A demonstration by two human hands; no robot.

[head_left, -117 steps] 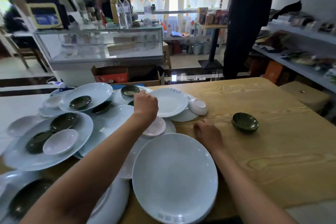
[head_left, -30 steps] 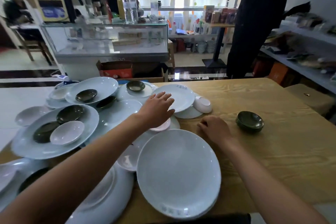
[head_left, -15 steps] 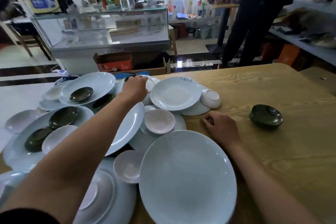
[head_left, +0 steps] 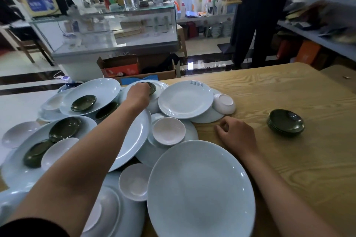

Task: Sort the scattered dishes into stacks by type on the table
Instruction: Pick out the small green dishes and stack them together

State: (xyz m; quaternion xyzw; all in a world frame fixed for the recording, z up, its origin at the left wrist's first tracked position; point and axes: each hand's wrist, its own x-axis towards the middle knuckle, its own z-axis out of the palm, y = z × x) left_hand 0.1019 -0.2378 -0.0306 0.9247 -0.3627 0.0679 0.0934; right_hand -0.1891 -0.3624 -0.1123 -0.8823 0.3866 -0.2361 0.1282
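Note:
A jumble of pale blue plates, small white saucers and dark green saucers covers the left half of the wooden table [head_left: 289,90]. My left hand [head_left: 137,95] reaches to the far side of the pile and grips a dark green saucer [head_left: 152,87] lying on a white plate [head_left: 159,85]. My right hand [head_left: 237,134] rests on the bare wood with fingers loosely curled, holding nothing. A small stack of dark green saucers [head_left: 286,122] stands alone at the right. A large pale plate stack [head_left: 200,190] lies near me. A lettered white plate [head_left: 185,99] sits beside my left hand.
An overturned white bowl [head_left: 224,103] leans at the pile's right edge. More green saucers [head_left: 83,103] lie in plates at the left. Beyond the table are a cardboard box [head_left: 119,67], a glass counter [head_left: 107,25] and a standing person in dark clothes [head_left: 260,15].
My left hand moved from the small white saucer forward to the far plate and closed on the green saucer there. The right hand stayed on the wood. The camera tilted down.

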